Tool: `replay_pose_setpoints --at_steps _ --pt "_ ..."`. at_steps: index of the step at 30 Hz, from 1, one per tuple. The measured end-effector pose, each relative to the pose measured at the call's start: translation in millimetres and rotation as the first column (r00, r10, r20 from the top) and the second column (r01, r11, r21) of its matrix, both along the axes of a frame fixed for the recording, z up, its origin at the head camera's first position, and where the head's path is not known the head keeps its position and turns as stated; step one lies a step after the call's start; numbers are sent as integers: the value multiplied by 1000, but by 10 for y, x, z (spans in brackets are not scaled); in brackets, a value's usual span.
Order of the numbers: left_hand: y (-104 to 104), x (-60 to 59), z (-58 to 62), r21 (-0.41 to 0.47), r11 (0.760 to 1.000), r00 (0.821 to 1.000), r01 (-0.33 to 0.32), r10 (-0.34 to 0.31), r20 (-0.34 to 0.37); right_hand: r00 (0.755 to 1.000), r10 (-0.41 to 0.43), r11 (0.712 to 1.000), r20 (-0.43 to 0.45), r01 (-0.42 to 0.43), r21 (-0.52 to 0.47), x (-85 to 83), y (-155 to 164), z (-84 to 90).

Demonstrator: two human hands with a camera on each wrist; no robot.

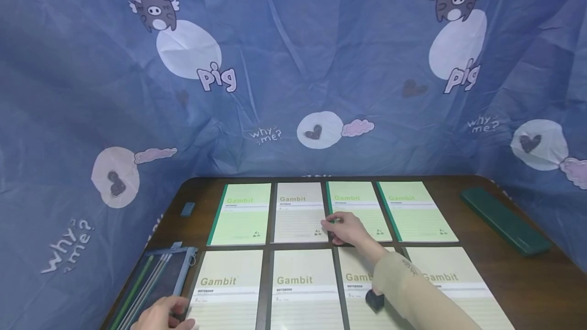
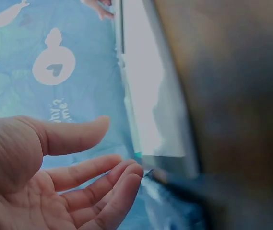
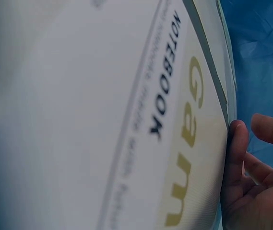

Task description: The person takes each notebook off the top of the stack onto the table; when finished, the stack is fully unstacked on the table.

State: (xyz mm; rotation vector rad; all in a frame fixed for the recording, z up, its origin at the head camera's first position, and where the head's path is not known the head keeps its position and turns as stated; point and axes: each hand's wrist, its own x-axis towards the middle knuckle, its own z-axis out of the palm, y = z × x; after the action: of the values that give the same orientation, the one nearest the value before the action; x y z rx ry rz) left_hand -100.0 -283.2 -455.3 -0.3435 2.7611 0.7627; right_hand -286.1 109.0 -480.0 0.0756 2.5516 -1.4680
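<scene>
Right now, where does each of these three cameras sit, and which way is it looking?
Head: worn high, looking forward and down at the notebooks on the table; both hands show.
Left wrist: faces along the left hand, its palm bare, toward the table's edge.
Right wrist: faces along the right hand, at a notebook.
Head and right wrist share Gambit notebooks.

The head view looks forward and down across the bench (image 1: 504, 269). Each wrist view sits very close, looking along its palm at notebooks (image 3: 126, 120) shared with the head view.

Narrow dark gaps between 8 notebooks (image 1: 297, 213); bare table (image 1: 463, 218) beside green case (image 1: 504, 221) at right.
</scene>
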Motion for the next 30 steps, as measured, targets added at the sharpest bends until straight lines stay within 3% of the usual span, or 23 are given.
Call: replay_pose_setpoints --at_steps 5,12,24,26,30 --pt "-5 -33 172 12 1000 999 9 -8 -37 1000 -7 1000 -11 7 8 -28 -13 -10" --pt "38 -105 409 45 999 978 28 -18 -206 1000 -4 1000 -10 4 11 -15 -13 -1" --pt "390 -530 529 166 978 947 125 -68 -313 1000 1 1000 -9 -1 -15 -18 -50 5" --pt "473 -619 542 173 976 936 132 -66 -345 1000 -6 999 4 6 -37 -26 -45 18" --pt "616 -800 552 161 977 889 142 -55 -454 999 -14 998 34 16 -64 -51 -9 39"
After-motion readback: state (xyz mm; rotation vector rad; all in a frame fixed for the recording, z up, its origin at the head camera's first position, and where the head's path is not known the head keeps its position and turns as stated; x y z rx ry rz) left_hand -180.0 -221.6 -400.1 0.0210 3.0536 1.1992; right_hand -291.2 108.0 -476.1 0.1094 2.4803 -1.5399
